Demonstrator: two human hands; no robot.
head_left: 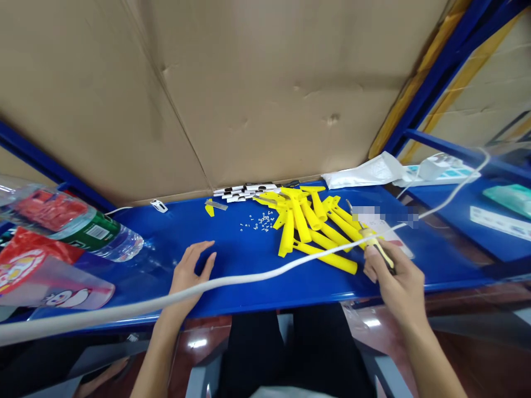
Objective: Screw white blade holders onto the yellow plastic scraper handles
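A blue metal workbench (pixel 257 287) backed by a creased brown cardboard wall (pixel 257 83), blue shelf framing (pixel 440 77) at right, glossy reddish floor (pixel 477 331) below

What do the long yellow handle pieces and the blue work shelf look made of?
Long yellow handle pieces: likely moulded plastic, with uniform colour and a smooth, slightly glossy surface. Blue work shelf: probably painted sheet metal, with a glossy coat and a thin folded front edge.
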